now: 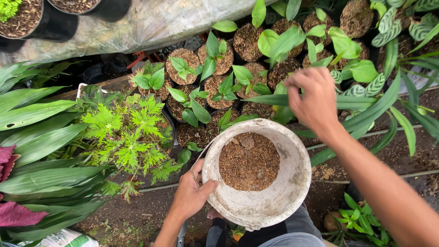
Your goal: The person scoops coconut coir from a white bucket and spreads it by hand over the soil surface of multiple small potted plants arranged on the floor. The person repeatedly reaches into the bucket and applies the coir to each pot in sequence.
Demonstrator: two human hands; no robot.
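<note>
Head view: left hand [190, 194] grips white bucket [279, 201] rim (brown husk inside); right hand [313, 100], fingers curled, grasp unclear, over potted seedlings [215, 87].

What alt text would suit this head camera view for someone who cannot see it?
Seen from above, a person's left hand grips the rim of a white bucket partly filled with brown mulch, while the right hand reaches over a cluster of small potted seedlings. Broad green leaves fill the left side.

Landmark: white bucket [274, 201]. Beyond its far rim, small potted seedlings [215, 87] packed pot to pot; no gap. Left: lacy-leaved plant [128, 132] crowds in. Right: long strap leaves [366, 114] overhang. Open air above bucket mouth.
</note>
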